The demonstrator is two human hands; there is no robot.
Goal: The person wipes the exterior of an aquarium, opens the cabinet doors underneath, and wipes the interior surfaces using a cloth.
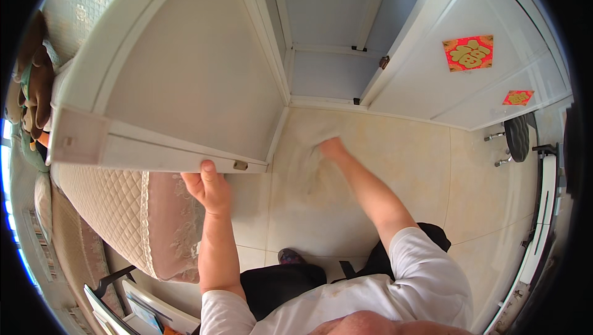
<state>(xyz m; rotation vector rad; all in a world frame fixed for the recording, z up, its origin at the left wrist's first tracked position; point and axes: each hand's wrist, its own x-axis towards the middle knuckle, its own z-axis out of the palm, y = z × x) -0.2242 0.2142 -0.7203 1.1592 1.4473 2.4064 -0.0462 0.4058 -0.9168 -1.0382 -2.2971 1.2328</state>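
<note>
My left hand [211, 191] grips the edge of a white panelled door [185, 71], thumb on top, beside a small metal latch plate [240, 165]. The door stands swung out on the left. Over the floor in the middle, my right hand [331, 147] is closed on a pale cloth [311, 163]. Motion blurs the cloth so strongly that its shape and edges cannot be made out. The fingers of my right hand are mostly hidden.
A bed with a quilted, lace-edged cover [111, 210] lies at left, plush toys [37, 89] beyond it. Ahead is a white-framed partition [324, 73]; a red paper decoration [469, 53] hangs on the right panel. A black stool [516, 139] stands on the tiled floor [394, 159].
</note>
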